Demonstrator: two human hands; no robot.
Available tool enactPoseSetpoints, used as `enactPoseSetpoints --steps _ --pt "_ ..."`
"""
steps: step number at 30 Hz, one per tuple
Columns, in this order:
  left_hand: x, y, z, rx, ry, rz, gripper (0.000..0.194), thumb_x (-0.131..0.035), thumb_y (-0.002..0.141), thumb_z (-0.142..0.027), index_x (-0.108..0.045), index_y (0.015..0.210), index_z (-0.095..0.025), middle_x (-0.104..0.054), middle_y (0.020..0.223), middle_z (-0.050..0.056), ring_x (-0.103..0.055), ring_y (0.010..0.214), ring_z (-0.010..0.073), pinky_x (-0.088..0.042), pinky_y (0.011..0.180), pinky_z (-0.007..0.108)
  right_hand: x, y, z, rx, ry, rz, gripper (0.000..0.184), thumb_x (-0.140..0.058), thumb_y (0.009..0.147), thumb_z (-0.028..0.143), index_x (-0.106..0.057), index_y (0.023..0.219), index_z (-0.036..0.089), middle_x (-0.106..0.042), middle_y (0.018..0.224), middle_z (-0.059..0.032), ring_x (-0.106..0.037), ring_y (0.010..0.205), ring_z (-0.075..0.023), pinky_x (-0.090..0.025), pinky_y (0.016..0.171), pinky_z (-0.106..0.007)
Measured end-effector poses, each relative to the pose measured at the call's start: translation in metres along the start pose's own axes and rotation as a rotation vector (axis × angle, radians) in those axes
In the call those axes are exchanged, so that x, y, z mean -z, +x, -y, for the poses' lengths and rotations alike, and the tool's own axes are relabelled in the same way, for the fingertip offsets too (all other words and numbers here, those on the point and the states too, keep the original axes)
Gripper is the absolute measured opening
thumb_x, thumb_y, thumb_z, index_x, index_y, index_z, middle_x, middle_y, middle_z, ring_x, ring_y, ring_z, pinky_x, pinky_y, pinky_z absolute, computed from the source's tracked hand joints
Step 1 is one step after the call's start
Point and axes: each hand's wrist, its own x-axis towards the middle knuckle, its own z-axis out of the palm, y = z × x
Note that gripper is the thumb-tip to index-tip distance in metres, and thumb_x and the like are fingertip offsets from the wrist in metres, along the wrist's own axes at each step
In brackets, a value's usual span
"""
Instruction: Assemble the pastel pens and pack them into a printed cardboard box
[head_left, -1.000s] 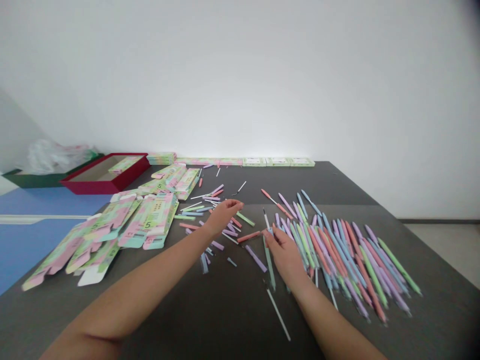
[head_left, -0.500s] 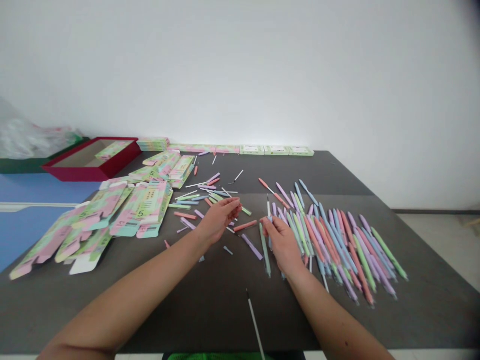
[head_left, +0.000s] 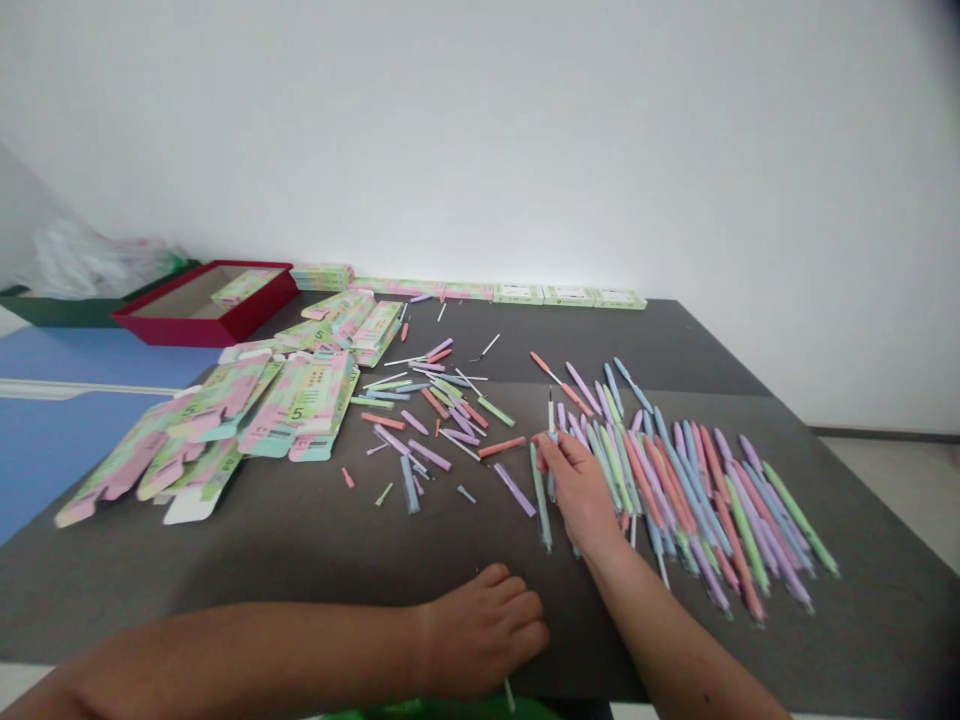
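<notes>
On the dark worktop (head_left: 285, 545), right side: pastel pens (head_left: 697, 510) lie side by side in a dense fan, the bulk of the spread.
Right hand (head_left: 581, 495): fingers (head_left: 559, 450) pinched on a pale blue pen (head_left: 552, 487) at the fan's left flank.
Left hand (head_left: 480, 635): loosely curled at the near edge, just beside a thin white refill (head_left: 510, 695); any hold cannot be told.
Centre: loose barrels and refills (head_left: 427, 420) remain scattered, apart.
Left: flat printed cartons (head_left: 300, 400) lie unfolded; along the back edge, a few folded boxes (head_left: 568, 296) stand in a row.
</notes>
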Motion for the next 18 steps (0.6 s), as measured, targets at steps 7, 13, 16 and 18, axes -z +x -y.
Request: enactPoseSetpoints --steps 7,13,16,18 --pt "0.024 0.013 0.076 0.185 -0.02 -0.132 0.015 -0.044 0.086 -0.014 -0.057 0.091 -0.018 -0.06 0.091 0.007 -0.05 0.086 0.0195 -0.031 0.081 0.034 -0.001 -0.001 -0.001 0.011 -0.024 -0.028 0.035 -0.043 0.088 0.044 -0.046 0.063 0.021 -0.045 0.059 0.0051 -0.043 0.059 -0.0125 -0.034 0.066 -0.025" --pt "0.056 0.019 0.099 0.85 -0.967 -0.894 0.014 -0.056 0.081 -0.032 -0.062 0.082 -0.019 -0.06 0.077 0.0 -0.053 0.072 0.0133 -0.039 0.07 0.025 -0.002 -0.003 0.005 0.0 -0.062 0.007 0.035 -0.043 0.087 0.045 -0.051 0.064 0.02 -0.047 0.06 0.0024 -0.045 0.061 -0.0144 -0.034 0.062 -0.025" --pt "0.064 0.021 0.098 0.887 -1.428 -1.087 0.015 -0.066 0.074 -0.031 -0.064 0.08 -0.017 -0.059 0.071 -0.003 -0.052 0.063 0.007 -0.04 0.062 0.019 -0.004 -0.006 0.01 -0.004 -0.083 0.113 0.032 -0.043 0.087 0.043 -0.058 0.07 0.02 -0.046 0.06 0.0028 -0.044 0.059 -0.0141 -0.032 0.057 -0.025" --pt "0.067 0.022 0.096 0.884 -1.587 -1.137 0.016 -0.07 0.07 -0.029 -0.065 0.079 -0.016 -0.058 0.069 -0.004 -0.052 0.06 0.0046 -0.04 0.058 0.016 -0.006 -0.008 0.012 -0.02 -0.098 0.202 0.028 -0.045 0.086 0.04 -0.062 0.076 0.02 -0.046 0.06 0.0032 -0.043 0.058 -0.014 -0.031 0.055 -0.025"
